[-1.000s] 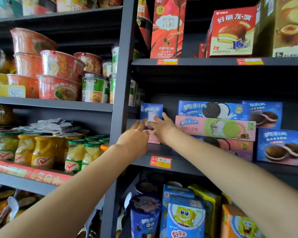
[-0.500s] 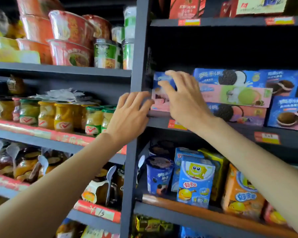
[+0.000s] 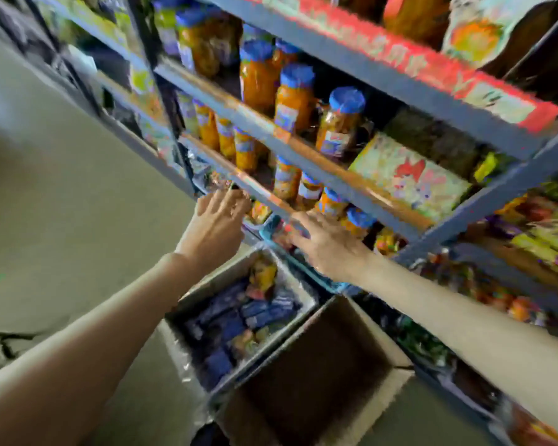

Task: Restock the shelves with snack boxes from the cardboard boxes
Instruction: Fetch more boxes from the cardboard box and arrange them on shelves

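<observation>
Blurred view: left hand (image 3: 218, 217) and right hand (image 3: 324, 244) empty, fingers spread, above two cardboard boxes (image 3: 303, 365) beside shelves (image 3: 306, 149).

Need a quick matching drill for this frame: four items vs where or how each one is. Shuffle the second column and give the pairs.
Things:
1. Left hand
2. Near cardboard box
3. Far cardboard box
4. Jars with blue lids

Place or state:
A. On the floor, packed with blue snack boxes
B. Standing in rows on the shelves
C. Open, fingers spread, empty, above the boxes
D. On the floor, dark inside, nothing seen in it

Pairs: 1-C, 2-D, 3-A, 4-B
</observation>
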Demonstrator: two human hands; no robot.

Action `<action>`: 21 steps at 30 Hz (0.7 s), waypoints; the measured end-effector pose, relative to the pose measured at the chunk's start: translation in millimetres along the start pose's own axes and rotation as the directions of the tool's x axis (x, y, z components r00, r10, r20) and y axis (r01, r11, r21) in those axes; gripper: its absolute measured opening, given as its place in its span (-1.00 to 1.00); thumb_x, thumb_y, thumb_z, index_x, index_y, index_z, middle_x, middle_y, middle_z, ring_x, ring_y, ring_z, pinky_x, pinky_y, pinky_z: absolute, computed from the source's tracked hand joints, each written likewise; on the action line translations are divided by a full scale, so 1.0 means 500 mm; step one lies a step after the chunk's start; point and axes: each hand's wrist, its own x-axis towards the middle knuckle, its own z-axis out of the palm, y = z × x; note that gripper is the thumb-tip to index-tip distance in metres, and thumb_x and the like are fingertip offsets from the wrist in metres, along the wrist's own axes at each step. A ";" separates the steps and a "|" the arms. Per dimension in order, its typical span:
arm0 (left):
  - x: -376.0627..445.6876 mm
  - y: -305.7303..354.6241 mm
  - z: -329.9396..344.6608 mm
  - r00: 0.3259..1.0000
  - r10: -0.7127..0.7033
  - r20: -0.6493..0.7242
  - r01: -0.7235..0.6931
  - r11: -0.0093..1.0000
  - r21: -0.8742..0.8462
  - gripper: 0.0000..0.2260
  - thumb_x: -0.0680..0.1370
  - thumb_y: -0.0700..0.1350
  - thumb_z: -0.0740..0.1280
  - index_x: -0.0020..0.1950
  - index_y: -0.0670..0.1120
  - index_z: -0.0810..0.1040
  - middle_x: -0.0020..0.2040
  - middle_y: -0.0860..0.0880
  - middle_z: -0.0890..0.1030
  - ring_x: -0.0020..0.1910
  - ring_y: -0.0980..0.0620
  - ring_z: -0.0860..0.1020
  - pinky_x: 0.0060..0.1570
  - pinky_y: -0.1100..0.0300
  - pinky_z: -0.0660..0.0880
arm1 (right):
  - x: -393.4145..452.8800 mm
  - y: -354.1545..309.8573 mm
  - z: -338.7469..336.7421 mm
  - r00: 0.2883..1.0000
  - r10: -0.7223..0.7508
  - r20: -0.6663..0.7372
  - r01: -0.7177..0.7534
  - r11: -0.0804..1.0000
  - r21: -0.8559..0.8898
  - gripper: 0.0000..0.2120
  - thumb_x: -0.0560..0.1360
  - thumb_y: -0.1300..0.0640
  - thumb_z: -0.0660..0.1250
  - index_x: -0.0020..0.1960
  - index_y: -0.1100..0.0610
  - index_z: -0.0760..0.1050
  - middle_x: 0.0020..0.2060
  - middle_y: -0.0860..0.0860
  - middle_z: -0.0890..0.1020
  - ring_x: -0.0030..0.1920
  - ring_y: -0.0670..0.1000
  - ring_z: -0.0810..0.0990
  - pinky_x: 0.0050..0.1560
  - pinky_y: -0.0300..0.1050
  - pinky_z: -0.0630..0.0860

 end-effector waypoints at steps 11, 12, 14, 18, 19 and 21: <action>-0.432 -0.049 0.655 0.833 -0.185 0.522 0.192 0.980 0.041 -0.51 0.10 -0.22 0.47 0.03 -0.16 0.59 0.01 -0.15 0.59 -0.08 -0.19 0.58 -0.07 -0.04 0.52 | -0.150 -0.215 0.788 0.602 0.118 0.789 -0.300 0.950 0.086 -0.52 0.54 0.27 0.12 0.44 0.12 0.18 0.45 0.24 0.09 0.41 0.27 0.13 0.33 0.14 0.23; -0.445 -0.053 0.704 0.826 -0.194 0.530 0.203 0.978 0.043 -0.50 0.10 -0.22 0.48 0.03 -0.16 0.59 0.02 -0.15 0.59 -0.07 -0.19 0.58 -0.06 -0.03 0.52 | -0.145 -0.220 0.847 0.587 0.165 0.793 -0.365 0.928 0.078 -0.53 0.54 0.26 0.12 0.44 0.11 0.18 0.44 0.23 0.10 0.40 0.27 0.15 0.33 0.15 0.23; -0.458 -0.061 0.781 0.806 -0.201 0.557 0.223 0.974 0.029 -0.51 0.12 -0.23 0.47 0.05 -0.17 0.58 0.04 -0.16 0.58 -0.04 -0.19 0.58 -0.06 -0.02 0.51 | -0.134 -0.227 0.951 0.555 0.242 0.796 -0.508 0.856 0.095 -0.55 0.53 0.25 0.14 0.41 0.14 0.21 0.41 0.20 0.17 0.36 0.26 0.22 0.30 0.14 0.30; -0.474 -0.083 0.886 0.726 -0.224 0.650 0.282 0.959 0.017 -0.55 0.39 -0.21 0.34 0.27 -0.18 0.43 0.28 -0.16 0.44 0.23 -0.20 0.43 0.17 -0.03 0.34 | -0.092 -0.268 1.096 0.535 0.202 0.821 -0.623 0.750 0.222 -0.51 0.52 0.20 0.25 0.39 0.23 0.17 0.37 0.17 0.28 0.33 0.23 0.30 0.21 0.10 0.36; -0.482 -0.092 0.906 0.717 -0.228 0.659 0.282 0.959 0.025 -0.55 0.40 -0.20 0.34 0.28 -0.19 0.42 0.29 -0.15 0.44 0.24 -0.19 0.43 0.18 -0.02 0.33 | -0.079 -0.284 1.126 0.554 0.158 0.817 -0.603 0.753 0.263 -0.44 0.52 0.19 0.27 0.43 0.24 0.13 0.40 0.17 0.26 0.36 0.23 0.28 0.25 0.10 0.35; -0.503 -0.114 0.944 0.690 -0.200 0.696 0.250 0.968 0.030 -0.52 0.27 -0.20 0.47 0.16 -0.24 0.51 0.15 -0.19 0.55 0.10 -0.19 0.55 0.05 0.01 0.46 | -0.052 -0.319 1.179 0.596 0.100 0.797 -0.539 0.785 0.305 -0.32 0.51 0.19 0.30 0.50 0.22 0.02 0.47 0.16 0.16 0.42 0.23 0.21 0.35 0.10 0.30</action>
